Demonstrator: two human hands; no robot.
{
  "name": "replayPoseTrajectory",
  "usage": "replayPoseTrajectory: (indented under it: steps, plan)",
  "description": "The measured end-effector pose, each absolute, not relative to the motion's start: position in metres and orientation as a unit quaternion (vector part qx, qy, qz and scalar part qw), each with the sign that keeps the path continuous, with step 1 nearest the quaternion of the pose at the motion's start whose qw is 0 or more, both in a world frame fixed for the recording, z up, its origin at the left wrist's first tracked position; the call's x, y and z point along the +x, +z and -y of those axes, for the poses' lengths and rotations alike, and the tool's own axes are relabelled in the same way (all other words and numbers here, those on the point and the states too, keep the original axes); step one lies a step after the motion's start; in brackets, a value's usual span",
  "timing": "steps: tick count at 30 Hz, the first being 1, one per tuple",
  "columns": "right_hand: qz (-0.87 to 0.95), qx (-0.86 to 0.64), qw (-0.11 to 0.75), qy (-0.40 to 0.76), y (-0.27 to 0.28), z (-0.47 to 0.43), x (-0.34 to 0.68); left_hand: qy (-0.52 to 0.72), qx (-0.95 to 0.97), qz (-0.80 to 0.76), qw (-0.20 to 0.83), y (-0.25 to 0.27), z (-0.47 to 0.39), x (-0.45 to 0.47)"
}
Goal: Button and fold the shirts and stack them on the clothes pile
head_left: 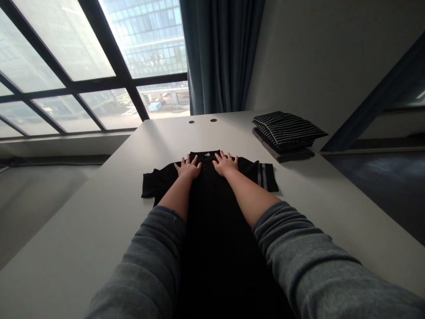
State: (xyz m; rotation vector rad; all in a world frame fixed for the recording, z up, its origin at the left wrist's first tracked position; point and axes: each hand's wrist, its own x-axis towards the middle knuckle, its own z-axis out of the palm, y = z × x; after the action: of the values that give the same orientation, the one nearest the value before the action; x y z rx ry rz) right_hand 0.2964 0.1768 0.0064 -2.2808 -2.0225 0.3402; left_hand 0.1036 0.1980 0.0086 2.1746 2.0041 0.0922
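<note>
A black short-sleeved shirt [212, 190] lies spread flat on the white table [109, 208], its collar at the far end. Two grey stripes cross the sleeve on the right; the left sleeve looks plain. My left hand [188, 168] rests with spread fingers on the shirt just left of the collar. On the other side of the collar, my right hand [226, 164] presses flat on the cloth, fingers also apart. A small pale label shows inside the neck between the hands. The shirt's lower part merges with dark shadow near me, and its hem cannot be made out.
A stack of folded clothes [287, 133], with a black white-striped piece on top, sits at the table's far right. Two round cable holes [213, 120] are set near the back edge. Behind stand a blue-grey curtain [222, 57] and large windows [149, 40].
</note>
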Motion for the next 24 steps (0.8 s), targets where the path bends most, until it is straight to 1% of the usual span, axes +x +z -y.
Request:
replayPoseTrajectory:
  steps: [11, 24]
  plan:
    - [0.67, -0.732, 0.03, 0.121, 0.006, -0.192, 0.301, 0.058, 0.729, -0.677, 0.089, 0.005, -0.207, 0.104]
    - [0.677, -0.727, 0.039, 0.105, 0.001, -0.196, 0.301, 0.048, 0.728, -0.678, 0.086, 0.005, -0.209, 0.104]
